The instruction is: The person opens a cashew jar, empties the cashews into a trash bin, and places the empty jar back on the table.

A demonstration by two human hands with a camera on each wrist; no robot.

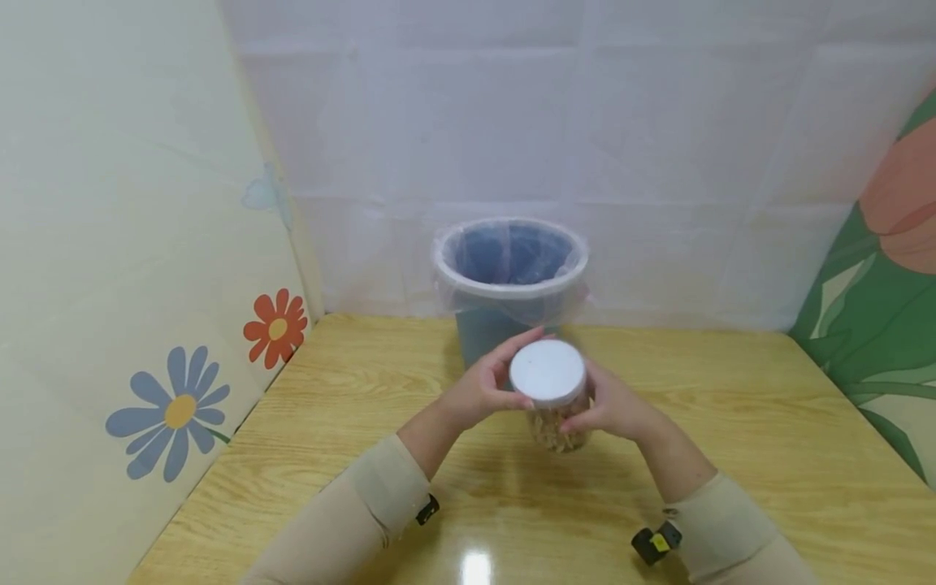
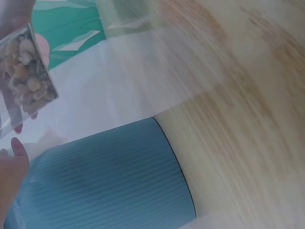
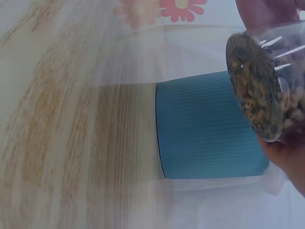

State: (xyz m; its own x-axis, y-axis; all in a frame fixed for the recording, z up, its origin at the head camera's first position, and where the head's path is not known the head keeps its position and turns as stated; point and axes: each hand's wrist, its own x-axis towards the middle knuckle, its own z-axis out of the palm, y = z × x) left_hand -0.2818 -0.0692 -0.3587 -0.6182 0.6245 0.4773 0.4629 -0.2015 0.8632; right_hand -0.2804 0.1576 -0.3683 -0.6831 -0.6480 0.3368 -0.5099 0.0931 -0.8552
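Observation:
A clear jar (image 1: 557, 435) with a round white lid (image 1: 548, 370) is held up above the table in both hands, slightly tilted. My left hand (image 1: 483, 388) grips it high on its left side, thumb at the lid's edge and fingers round the far side. Lower down, my right hand (image 1: 620, 404) holds the clear body from the right, its thumb across the front. Small brown and cream pieces (image 2: 29, 71) fill the lower part of the jar. Its round base (image 3: 253, 86) shows in the right wrist view, off the tabletop.
Behind the jar stands a blue ribbed bin (image 1: 478, 329) with a white rim (image 1: 504, 288) and a clear plastic liner folded over it. The wood-grain table (image 1: 351, 422) meets a white sheet at the back and flower-printed panels on both sides.

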